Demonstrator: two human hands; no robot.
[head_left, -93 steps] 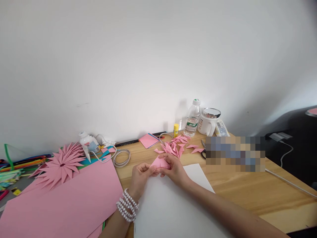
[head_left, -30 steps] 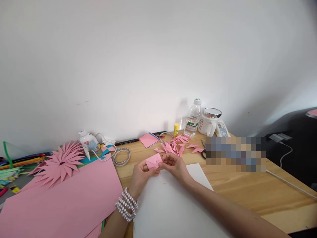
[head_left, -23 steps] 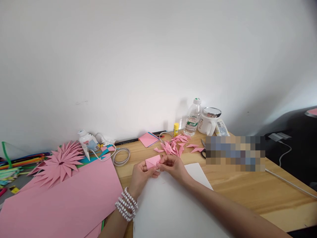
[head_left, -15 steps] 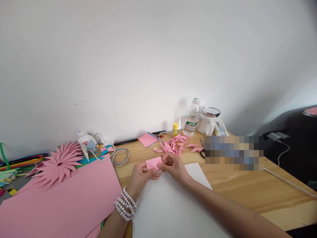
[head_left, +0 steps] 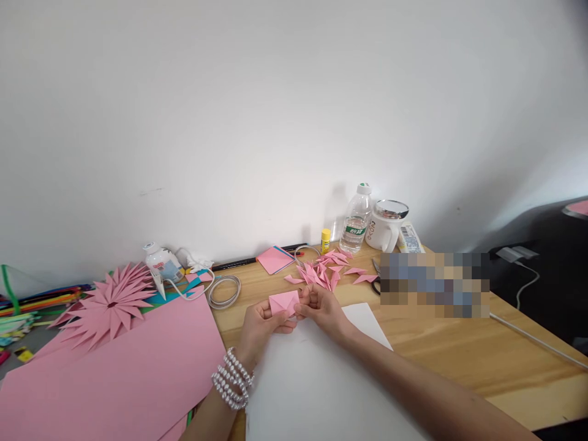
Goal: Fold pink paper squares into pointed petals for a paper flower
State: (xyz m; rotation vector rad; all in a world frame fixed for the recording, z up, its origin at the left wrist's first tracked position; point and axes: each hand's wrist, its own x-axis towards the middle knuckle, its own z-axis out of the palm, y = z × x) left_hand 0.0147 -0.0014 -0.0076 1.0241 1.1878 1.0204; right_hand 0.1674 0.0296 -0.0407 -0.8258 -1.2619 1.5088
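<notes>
Both my hands hold one small folded pink paper piece (head_left: pixel 284 302) just above the far edge of a white sheet (head_left: pixel 316 380). My left hand (head_left: pixel 261 324), with pearl bracelets on its wrist, pinches the piece from the left and below. My right hand (head_left: pixel 323 308) pinches its right edge with fingertips. Right behind my hands lies a heap of folded pink paper points (head_left: pixel 321 272) on the wooden table (head_left: pixel 459 349).
A large pink sheet (head_left: pixel 114 373) lies at the left with a pink paper flower (head_left: pixel 108 303) beyond it. A glue gun (head_left: pixel 158 266), a cable coil (head_left: pixel 224 291), sticky notes (head_left: pixel 274 258), a glue stick (head_left: pixel 326 241), a water bottle (head_left: pixel 356 219), a mug (head_left: pixel 384 225) and scissors (head_left: pixel 377 275) stand near the wall.
The pink piece went from a wide triangle under my right hand to a smaller folded shape held between both hands; since a second ago my fingers shifted only slightly along its right edge.
</notes>
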